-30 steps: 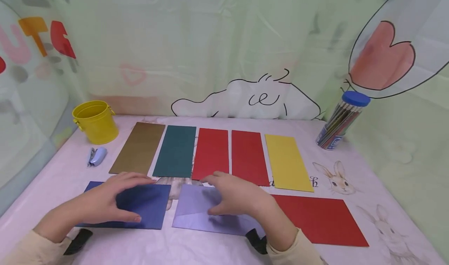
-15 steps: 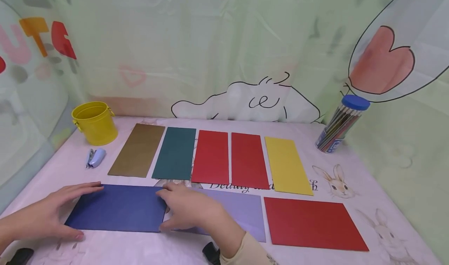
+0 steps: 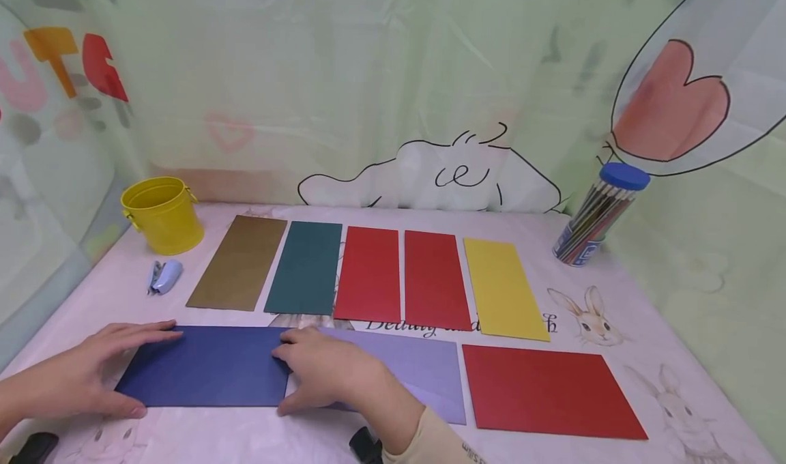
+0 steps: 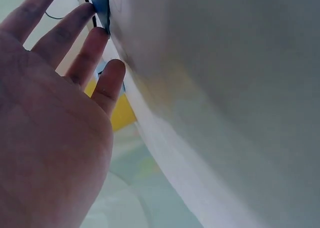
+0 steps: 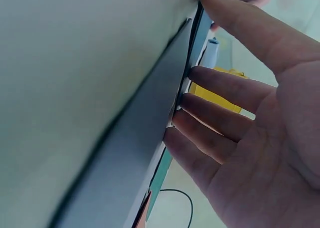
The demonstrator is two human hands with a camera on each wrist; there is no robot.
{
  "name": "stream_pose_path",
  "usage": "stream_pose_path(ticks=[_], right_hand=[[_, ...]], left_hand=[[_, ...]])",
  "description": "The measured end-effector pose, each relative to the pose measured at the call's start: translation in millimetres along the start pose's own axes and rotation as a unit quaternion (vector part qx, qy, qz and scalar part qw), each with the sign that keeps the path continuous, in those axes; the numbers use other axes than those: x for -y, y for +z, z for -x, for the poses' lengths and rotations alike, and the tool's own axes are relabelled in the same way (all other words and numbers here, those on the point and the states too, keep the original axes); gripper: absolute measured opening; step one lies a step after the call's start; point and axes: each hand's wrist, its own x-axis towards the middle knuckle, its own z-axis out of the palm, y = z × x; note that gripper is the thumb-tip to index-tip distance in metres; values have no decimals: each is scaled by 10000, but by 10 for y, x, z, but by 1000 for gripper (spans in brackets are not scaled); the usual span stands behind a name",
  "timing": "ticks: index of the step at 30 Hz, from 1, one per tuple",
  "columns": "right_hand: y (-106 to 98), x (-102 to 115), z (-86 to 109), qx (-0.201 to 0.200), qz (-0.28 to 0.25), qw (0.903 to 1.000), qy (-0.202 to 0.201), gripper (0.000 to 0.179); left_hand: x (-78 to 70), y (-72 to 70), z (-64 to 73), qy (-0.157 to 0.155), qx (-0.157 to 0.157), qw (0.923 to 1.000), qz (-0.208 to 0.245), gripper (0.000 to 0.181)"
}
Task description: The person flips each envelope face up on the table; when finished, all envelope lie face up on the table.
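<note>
While the table is covered by a pale pink cloth (image 3: 233, 433) printed with rabbits, a dark blue rectangular card (image 3: 209, 368) is laid flat and lengthwise at its near left. In line to its right are set a lilac rectangular card (image 3: 417, 368) and a red rectangular card (image 3: 552, 392); the boundary between blue and lilac is hidden by the right hand (image 3: 331, 365). Behind, a row is formed by a brown card (image 3: 237, 263), a dark green card (image 3: 305, 269), two red cards (image 3: 370, 273) and a yellow card (image 3: 506, 286). The blue card's left end is spanned by the left hand (image 3: 101, 368), thumb and fingers spread wide; its right end is touched by the right hand, whose thumb and fingers are likewise spread, nothing being clasped. A round yellow bucket (image 3: 162, 222) is placed far left, a clear pencil jar with a blue lid (image 3: 598, 215) far right, and a small pale blue stapler (image 3: 166, 277) before the bucket.
</note>
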Motion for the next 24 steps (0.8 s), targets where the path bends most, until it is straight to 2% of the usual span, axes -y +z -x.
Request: stream_pose_path(ticks=[7, 17, 24], right_hand=[[-17, 45, 8, 46, -17, 9999, 117, 70], [-10, 66, 1, 94, 122, 9998, 105, 68], [-25, 65, 14, 108, 28, 9998, 145, 63]], left_hand=[[18, -7, -13, 37, -123, 9996, 262, 89], [24, -34, -2, 119, -150, 9998, -55, 79], [31, -37, 30, 661, -372, 9971, 75, 71]])
